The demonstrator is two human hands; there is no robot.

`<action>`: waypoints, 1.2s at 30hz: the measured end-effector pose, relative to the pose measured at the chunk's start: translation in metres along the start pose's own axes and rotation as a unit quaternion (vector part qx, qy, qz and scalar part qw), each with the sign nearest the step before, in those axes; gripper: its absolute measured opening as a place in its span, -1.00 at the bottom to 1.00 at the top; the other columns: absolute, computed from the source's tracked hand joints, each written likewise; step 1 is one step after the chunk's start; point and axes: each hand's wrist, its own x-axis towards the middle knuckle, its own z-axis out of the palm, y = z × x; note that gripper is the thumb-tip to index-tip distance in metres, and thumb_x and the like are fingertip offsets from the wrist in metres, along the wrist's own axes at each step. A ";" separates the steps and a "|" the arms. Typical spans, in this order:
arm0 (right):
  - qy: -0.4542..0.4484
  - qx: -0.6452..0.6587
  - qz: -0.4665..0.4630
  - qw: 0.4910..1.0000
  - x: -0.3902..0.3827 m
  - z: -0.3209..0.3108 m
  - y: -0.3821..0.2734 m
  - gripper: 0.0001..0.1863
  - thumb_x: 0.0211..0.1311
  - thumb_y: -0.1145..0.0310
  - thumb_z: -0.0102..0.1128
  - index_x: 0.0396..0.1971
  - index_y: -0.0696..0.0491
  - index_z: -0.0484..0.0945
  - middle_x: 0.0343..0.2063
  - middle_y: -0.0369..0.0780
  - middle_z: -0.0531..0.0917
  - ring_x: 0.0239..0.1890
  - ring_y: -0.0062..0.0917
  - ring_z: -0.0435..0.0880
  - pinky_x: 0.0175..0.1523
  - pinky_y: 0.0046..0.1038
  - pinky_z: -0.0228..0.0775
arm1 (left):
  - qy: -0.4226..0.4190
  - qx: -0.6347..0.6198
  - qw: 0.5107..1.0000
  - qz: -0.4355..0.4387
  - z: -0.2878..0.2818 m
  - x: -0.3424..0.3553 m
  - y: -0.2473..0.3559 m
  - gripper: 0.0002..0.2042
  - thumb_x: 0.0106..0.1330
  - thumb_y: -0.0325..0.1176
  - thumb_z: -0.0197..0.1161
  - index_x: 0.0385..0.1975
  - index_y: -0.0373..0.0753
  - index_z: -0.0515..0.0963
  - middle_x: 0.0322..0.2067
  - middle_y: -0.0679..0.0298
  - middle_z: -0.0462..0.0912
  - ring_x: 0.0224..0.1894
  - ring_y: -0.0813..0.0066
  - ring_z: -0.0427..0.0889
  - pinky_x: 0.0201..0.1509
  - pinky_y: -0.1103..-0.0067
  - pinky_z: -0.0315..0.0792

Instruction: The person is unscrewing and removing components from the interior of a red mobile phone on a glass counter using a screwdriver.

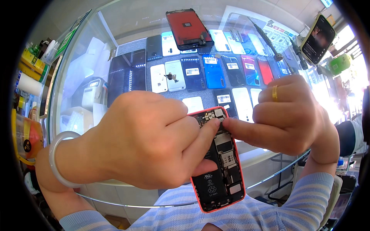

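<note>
An opened phone (229, 158) with a red frame lies tilted below my hands, its battery and circuit boards bare. My left hand (150, 142) is closed over its left side; the index fingertip presses near the top of the board and the thumb lies over the battery. From the right, my right hand (287, 115) meets it, the index fingertip touching the phone's upper right edge and the other fingers curled. Both fingertips nearly touch each other. Anything small between them is hidden.
Beneath the glass counter (127, 36), several phones lie in rows, among them a blue phone (214, 75). A red-backed screen panel (189, 25) rests on top. Beyond my right hand are a screwdriver (266, 38) and a propped-up phone (319, 38). A yellow container (29, 134) stands left.
</note>
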 end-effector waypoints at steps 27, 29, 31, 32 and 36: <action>-0.030 0.289 0.320 0.902 0.018 -0.001 -0.003 -0.88 -0.03 0.68 0.34 -0.45 0.23 0.63 -0.38 -0.18 0.65 -0.34 -0.52 0.70 -0.20 -0.52 0.64 | 0.031 -0.017 0.999 -0.012 0.004 -0.001 -0.005 -0.52 -0.21 -0.05 0.56 -0.36 -0.29 0.66 -0.72 0.37 0.41 -0.72 0.46 0.40 -0.68 0.57 0.22; -0.036 0.297 0.343 0.890 0.019 -0.001 -0.004 -0.89 -0.02 0.68 0.34 -0.44 0.23 0.62 -0.39 -0.19 0.64 -0.34 -0.53 0.69 -0.18 -0.53 0.64 | 0.035 -0.022 0.999 -0.018 0.005 -0.001 -0.006 -0.52 -0.23 -0.06 0.57 -0.36 -0.29 0.66 -0.73 0.36 0.41 -0.72 0.45 0.41 -0.67 0.57 0.23; -0.046 0.307 0.364 0.878 0.019 0.000 -0.003 -0.89 0.00 0.67 0.33 -0.42 0.23 0.61 -0.39 -0.23 0.64 -0.33 -0.57 0.68 -0.15 -0.55 0.62 | 0.037 -0.025 0.999 -0.024 0.005 -0.001 -0.005 -0.51 -0.24 -0.07 0.58 -0.36 -0.29 0.67 -0.73 0.35 0.41 -0.71 0.44 0.41 -0.66 0.57 0.23; -0.053 0.311 0.372 0.873 0.020 0.001 -0.002 -0.89 0.00 0.67 0.33 -0.43 0.23 0.61 -0.40 -0.24 0.64 -0.34 -0.58 0.68 -0.16 -0.56 0.62 | 0.036 -0.026 0.999 -0.027 0.004 -0.001 -0.005 -0.51 -0.24 -0.07 0.58 -0.36 -0.29 0.67 -0.74 0.34 0.41 -0.72 0.44 0.41 -0.66 0.57 0.23; -0.069 0.344 0.403 0.845 0.026 -0.001 -0.002 -0.89 0.01 0.66 0.34 -0.42 0.22 0.62 -0.43 -0.27 0.66 -0.35 -0.62 0.68 -0.18 -0.59 0.60 | 0.030 -0.035 0.998 -0.032 0.005 -0.003 -0.006 -0.52 -0.22 -0.07 0.58 -0.36 -0.29 0.67 -0.75 0.34 0.39 -0.72 0.44 0.40 -0.66 0.56 0.22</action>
